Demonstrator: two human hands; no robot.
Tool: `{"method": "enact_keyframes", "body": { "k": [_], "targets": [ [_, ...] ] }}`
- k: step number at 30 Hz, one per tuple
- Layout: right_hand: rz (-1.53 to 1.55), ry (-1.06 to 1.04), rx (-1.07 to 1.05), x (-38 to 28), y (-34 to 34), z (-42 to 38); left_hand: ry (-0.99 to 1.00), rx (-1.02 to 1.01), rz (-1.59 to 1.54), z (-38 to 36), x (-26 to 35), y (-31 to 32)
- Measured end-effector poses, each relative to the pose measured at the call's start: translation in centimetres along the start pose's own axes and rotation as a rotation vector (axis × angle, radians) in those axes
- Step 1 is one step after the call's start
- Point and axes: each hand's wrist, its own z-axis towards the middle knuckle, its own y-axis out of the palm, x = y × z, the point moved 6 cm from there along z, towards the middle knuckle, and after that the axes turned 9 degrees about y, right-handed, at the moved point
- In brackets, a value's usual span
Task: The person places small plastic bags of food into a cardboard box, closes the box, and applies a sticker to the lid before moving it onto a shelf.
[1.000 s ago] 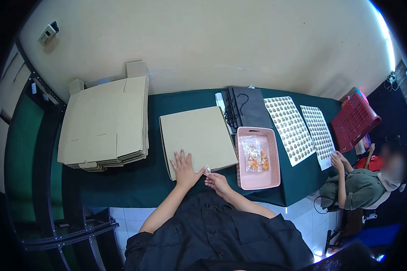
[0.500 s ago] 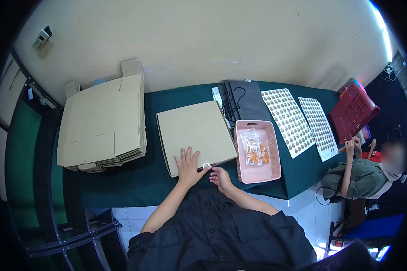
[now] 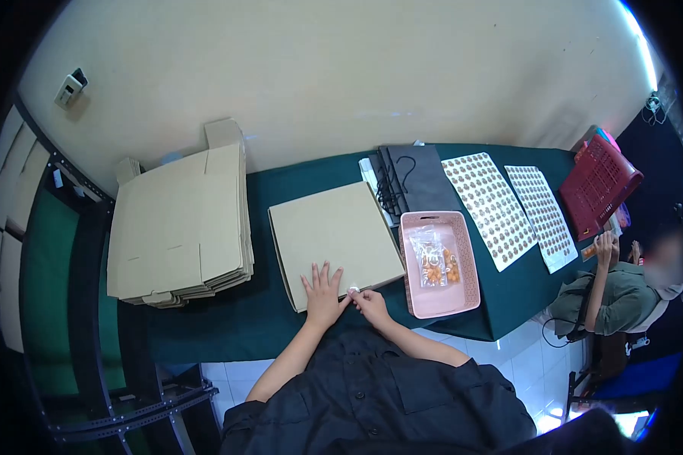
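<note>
A closed brown cardboard box (image 3: 330, 227) lies flat in front of me on the green-covered table. My left hand (image 3: 325, 299) rests on its near part, fingers spread and palm down, with the thumb reaching toward the front edge. At that edge sits a small round whitish sticker (image 3: 353, 289). My right hand (image 3: 372, 306) is at the same spot, fingers curled together in a pinch at the sticker beside my left thumb. The exact grip of the right fingertips is partly hidden.
Left stands a stack of flattened cardboard boxes (image 3: 178, 227). Right of the box are a pink basket (image 3: 440, 305) with small plastic packets (image 3: 432, 262), black paper bags (image 3: 423, 178) and sticker sheets (image 3: 493, 212). Farther right, a person (image 3: 618, 292) works near a dark red basket (image 3: 596, 186).
My right hand has moved left to the sticker and its fingers have closed. My left hand stays on the box. The whole view has shifted slightly.
</note>
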Motion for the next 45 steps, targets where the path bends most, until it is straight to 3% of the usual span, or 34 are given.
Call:
{"method": "enact_keyframes", "body": {
  "k": [6, 14, 26, 33, 38, 40, 45],
  "targets": [
    [0.017, -0.022, 0.016, -0.1, 0.3, 0.2, 0.005, -0.018, 0.001, 0.1, -0.4, 0.0],
    [-0.177, -0.001, 0.051, -0.3, -0.2, 0.7, -0.024, 0.000, -0.008, 0.2, -0.7, 0.2],
    [-0.064, 0.088, -0.112, -0.2, 0.0, 1.5, -0.021, -0.017, 0.054, 0.3, -0.9, 1.4],
    [0.012, 0.036, -0.337, -0.7, -0.1, 1.5, 0.006, 0.003, 0.075, 0.5, -0.8, 1.0],
    [-0.331, -0.101, -0.071, -2.6, -0.2, 0.8, -0.006, -0.006, 0.057, 0.5, -0.6, 0.7],
    [-0.667, -0.148, -0.032, -4.3, 0.2, -0.2, 0.001, 0.013, 0.070, 0.6, -0.5, 0.7],
    [-0.299, -0.137, 0.004, -2.6, -1.8, 1.0, 0.006, 0.044, 0.049, 0.4, 0.0, 0.3]
  ]
}}
